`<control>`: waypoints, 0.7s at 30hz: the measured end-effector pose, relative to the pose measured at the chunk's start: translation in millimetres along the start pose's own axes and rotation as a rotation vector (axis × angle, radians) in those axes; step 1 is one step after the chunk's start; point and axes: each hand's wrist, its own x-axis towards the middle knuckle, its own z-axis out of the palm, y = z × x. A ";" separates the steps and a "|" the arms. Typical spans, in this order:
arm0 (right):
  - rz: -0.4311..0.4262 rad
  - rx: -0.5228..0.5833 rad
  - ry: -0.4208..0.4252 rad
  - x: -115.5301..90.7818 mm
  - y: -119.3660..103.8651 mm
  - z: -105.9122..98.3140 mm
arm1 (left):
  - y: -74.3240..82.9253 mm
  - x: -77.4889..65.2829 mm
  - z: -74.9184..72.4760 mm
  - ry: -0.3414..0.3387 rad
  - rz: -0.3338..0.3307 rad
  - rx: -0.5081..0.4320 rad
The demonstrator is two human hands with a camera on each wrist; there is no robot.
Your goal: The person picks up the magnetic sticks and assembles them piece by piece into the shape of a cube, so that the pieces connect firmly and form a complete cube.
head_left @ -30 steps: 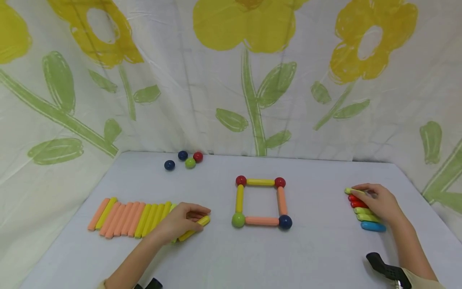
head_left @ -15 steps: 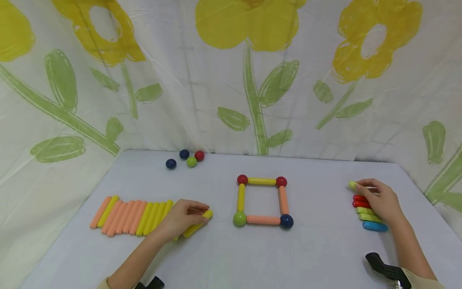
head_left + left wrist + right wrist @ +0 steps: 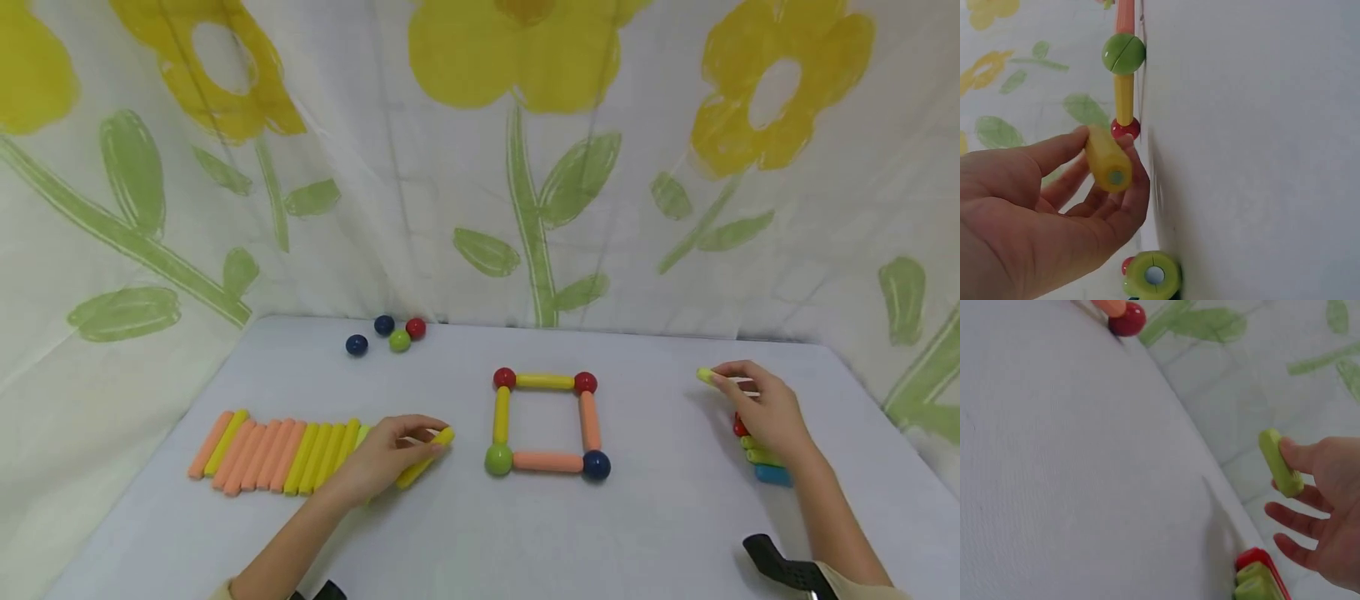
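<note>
My left hand point(image 3: 386, 457) pinches a yellow magnetic building stick point(image 3: 1107, 159) between thumb and fingers, just above the table at the right end of a row of sticks point(image 3: 276, 457). A pale metal disc shows in the stick's near end. On the right, my right hand point(image 3: 763, 408) holds a short light green magnetic stick point(image 3: 1280, 462) by thumb and fingertips, raised off the table. Below that hand lie short red, green and blue sticks point(image 3: 774, 475), partly hidden by it. Between the hands lies a square of sticks joined by balls, with a green ball point(image 3: 498, 459) at its near left corner.
The square's other corners are a dark blue ball point(image 3: 596, 465) and two red balls. Loose balls, among them a red ball point(image 3: 416, 328) and a green ball point(image 3: 400, 340), sit at the table's back left. A flowered cloth point(image 3: 375, 250) hangs behind the table.
My right hand has lifted the light green stick off the short-stick group and moved it left and away from me. My left hand has drawn the yellow stick slightly right of the row.
</note>
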 end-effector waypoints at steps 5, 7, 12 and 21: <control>-0.089 0.023 0.010 2.4 -25.0 6.0 | 9.1 6.1 4.8 0.005 0.031 0.021; -0.119 0.039 0.006 3.8 -36.8 8.7 | 13.7 9.7 6.0 0.019 0.040 0.016; -0.144 0.089 -0.034 5.7 -68.6 15.0 | 30.8 21.1 9.0 0.068 0.054 -0.007; -0.156 0.143 -0.073 2.1 -118.8 27.1 | 64.4 43.6 17.8 0.082 0.088 -0.066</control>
